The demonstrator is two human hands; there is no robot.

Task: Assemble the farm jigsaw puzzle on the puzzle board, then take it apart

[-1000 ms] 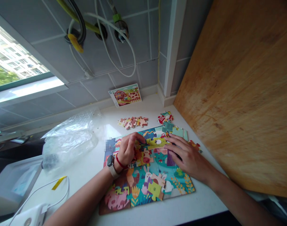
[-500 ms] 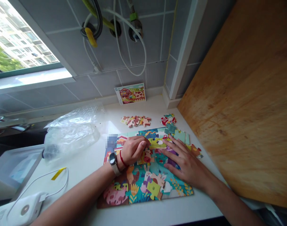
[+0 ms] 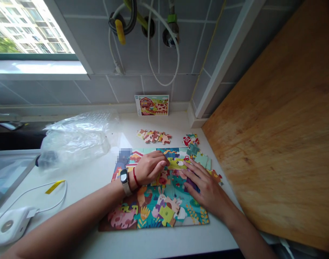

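A colourful jigsaw puzzle (image 3: 177, 212) with animals and plants lies on the counter under both hands. My left hand (image 3: 151, 167), with a watch and a red cord at its wrist, rests over the upper part. Its fingers are curled together, and whatever they hold, if anything, is hidden. My right hand (image 3: 203, 181) lies palm down with fingers spread, fingertips on the puzzle near a green sheep piece (image 3: 176, 164). A loose yellow-green piece (image 3: 167, 214) lies on the lower part among other loose pieces. Pale green pieces (image 3: 203, 160) overlap the puzzle's upper right edge.
Brown-and-white loose pieces (image 3: 153, 136) and a small pile with a red barn piece (image 3: 190, 139) lie behind the puzzle. A picture card (image 3: 153, 105) leans against the wall. Clear plastic bags (image 3: 78, 138) and a white device (image 3: 12, 225) with a cable are left; a wooden board (image 3: 274, 126) stands right.
The view has shifted and levelled a little, so the puzzle and hands appear slightly further left. Both hands keep nearly the same place on the puzzle.
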